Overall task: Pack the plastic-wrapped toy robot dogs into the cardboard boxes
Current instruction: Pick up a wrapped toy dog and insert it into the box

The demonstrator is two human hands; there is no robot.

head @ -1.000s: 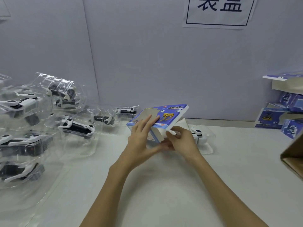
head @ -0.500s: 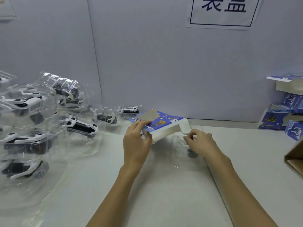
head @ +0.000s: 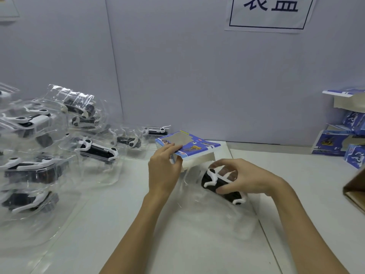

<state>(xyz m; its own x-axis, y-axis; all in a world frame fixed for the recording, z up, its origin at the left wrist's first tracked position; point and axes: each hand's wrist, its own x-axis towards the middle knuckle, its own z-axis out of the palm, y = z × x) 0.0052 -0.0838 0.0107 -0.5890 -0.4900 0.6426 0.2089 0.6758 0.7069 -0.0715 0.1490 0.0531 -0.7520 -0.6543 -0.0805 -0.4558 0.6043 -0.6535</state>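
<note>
Left hand (head: 164, 173) pinches the near corner of the blue printed cardboard box (head: 187, 148), thumb under, fingers curled over the top edge, holding it up off the white table (head: 177, 244) w/ its open side facing the person. Right hand (head: 245, 179) is wrapped round a toy robot dog (head: 221, 185) in clear plastic wrap, black body, white legs, fingers curled over it, thumb on the near side. Dog sits just beside the box mouth, tilted, not inside. Its plastic wrap trails down toward the table. Off to the left, a heap of wrapped robot dogs (head: 94, 149) piled against the grey wall. Far right, a stack of blue boxes (head: 333, 143), plus the corner of a brown carton (head: 355, 186) at the frame edge. Paper sign (head: 270, 12) on the wall up top.
</note>
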